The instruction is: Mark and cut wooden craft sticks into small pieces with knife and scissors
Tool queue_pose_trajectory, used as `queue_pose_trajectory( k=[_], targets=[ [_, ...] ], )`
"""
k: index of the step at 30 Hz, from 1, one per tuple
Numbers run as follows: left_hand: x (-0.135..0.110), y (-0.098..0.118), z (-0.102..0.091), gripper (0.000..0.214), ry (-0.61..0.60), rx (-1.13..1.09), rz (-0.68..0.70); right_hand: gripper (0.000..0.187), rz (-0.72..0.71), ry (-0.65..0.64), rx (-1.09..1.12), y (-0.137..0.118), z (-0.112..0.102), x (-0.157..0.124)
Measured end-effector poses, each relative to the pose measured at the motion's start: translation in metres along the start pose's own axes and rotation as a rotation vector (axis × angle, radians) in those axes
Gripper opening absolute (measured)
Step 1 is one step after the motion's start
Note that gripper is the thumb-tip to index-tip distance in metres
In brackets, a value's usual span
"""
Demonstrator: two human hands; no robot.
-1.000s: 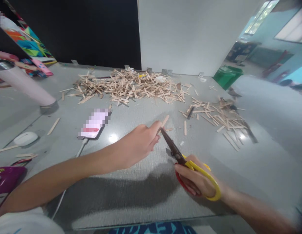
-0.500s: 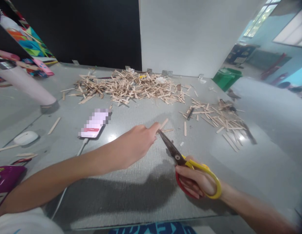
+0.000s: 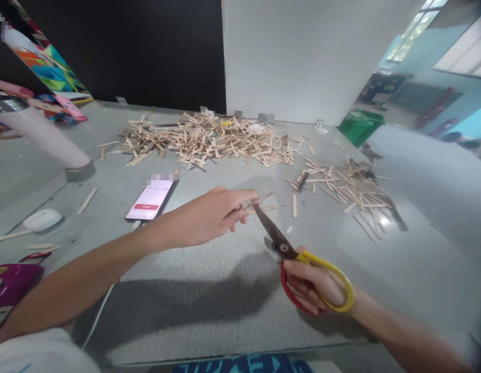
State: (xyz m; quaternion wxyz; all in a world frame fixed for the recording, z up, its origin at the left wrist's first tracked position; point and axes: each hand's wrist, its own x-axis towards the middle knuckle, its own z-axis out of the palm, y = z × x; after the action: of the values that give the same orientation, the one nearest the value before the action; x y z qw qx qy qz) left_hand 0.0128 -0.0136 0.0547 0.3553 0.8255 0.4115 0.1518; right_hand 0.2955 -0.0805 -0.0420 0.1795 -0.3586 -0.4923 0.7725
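Note:
My left hand [image 3: 213, 213] reaches over the grey table [image 3: 194, 290] and pinches a short wooden stick [image 3: 265, 197] at its fingertips, with the other fingers spread. My right hand [image 3: 312, 286] grips scissors [image 3: 281, 247] with one yellow and one red handle loop. The dark blades are closed, and their tip sits just under the stick, right of my left fingertips. Two loose sticks [image 3: 294, 205] lie on the table just beyond.
A big heap of wooden sticks [image 3: 209, 137] covers the back of the table, and a smaller heap [image 3: 349, 184] lies at right. A phone [image 3: 152, 199] on a cable lies left of my hand. Further left are a pink tumbler [image 3: 42, 137], a white puck [image 3: 42, 219] and a purple object [image 3: 7, 290].
My left hand has opened its lower fingers and lowered the stick flatter. The scissors shifted slightly right and nearer, blades still closed.

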Motion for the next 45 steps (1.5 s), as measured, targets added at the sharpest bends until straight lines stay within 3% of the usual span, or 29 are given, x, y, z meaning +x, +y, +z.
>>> queue_pose_trajectory(
  k=[5, 9, 22, 32, 45],
  targets=[
    [0.001, 0.006, 0.000, 0.017, -0.068, -0.252, -0.073, 0.066, -0.084, 0.032, -0.066, 0.003, -0.005, 0.002],
    [0.000, 0.007, 0.003, 0.014, -0.059, -0.293, -0.078, 0.066, -0.114, 0.059, -0.136, 0.000, -0.003, 0.000],
    [-0.001, 0.010, 0.008, 0.018, -0.040, -0.256, -0.099, 0.061, -0.024, 0.206, -0.213, -0.014, 0.015, -0.002],
    [0.000, 0.004, 0.014, 0.014, -0.028, -0.160, -0.100, 0.075, -0.050, 0.162, -0.322, -0.011, 0.011, -0.003],
    [0.001, -0.002, 0.015, 0.014, -0.025, 0.060, -0.083, 0.076, 0.052, 0.122, -0.134, -0.001, 0.006, -0.002]
  ],
)
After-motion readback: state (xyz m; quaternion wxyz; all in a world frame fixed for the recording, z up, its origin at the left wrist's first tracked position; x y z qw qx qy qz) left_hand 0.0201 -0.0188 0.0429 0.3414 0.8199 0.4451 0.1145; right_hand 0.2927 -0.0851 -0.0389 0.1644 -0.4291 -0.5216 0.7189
